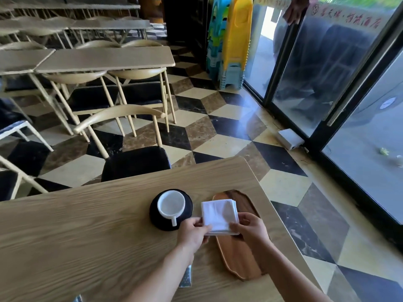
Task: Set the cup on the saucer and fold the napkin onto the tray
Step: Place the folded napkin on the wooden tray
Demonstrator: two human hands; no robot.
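**Napkin held over tray, both hands**

Left hand (193, 233) and right hand (250, 228) each pinch a near corner of the folded white cloth napkin (219, 214). It sits across the long oval wooden tray (239, 260), whose axis runs away from the person. White ceramic cup (171, 205) already on black round saucer (187, 212), just left.

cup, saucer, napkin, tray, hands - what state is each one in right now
cup: upright, sitting on the saucer, looks empty
saucer: flat on the table, under the cup
napkin: folded into a square, over the tray, held at its near edge
tray: flat on the table, right of the saucer
left hand: pinching the napkin's near left corner
right hand: gripping the napkin's near right corner
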